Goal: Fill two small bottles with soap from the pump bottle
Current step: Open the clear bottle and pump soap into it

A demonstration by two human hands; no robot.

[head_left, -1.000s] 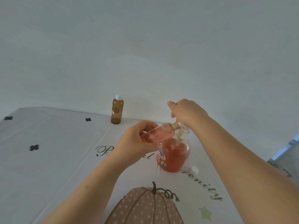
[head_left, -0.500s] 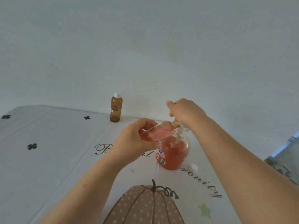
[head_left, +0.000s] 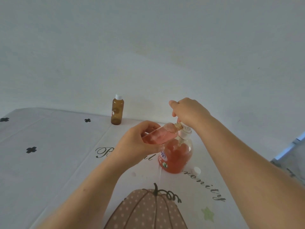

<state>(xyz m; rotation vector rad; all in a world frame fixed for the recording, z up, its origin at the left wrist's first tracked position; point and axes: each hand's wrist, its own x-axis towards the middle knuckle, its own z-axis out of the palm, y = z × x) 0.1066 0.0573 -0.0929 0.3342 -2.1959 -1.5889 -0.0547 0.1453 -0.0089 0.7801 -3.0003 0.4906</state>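
We grip the tilted bottle (head_left: 159, 136) in our left hand (head_left: 139, 145), mouth at the spout of the pump bottle (head_left: 177, 157) mid-table (head_left: 49, 162), right hand (head_left: 189, 111) curled over its pump head, so press slow and keep that mouth snug or soap dribbles.

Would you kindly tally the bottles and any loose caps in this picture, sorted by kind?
2 small bottles: the capped amber bottle standing at the back, and the uncapped small bottle tilted in the left hand
1 pump bottle
1 loose white cap
Total: 4
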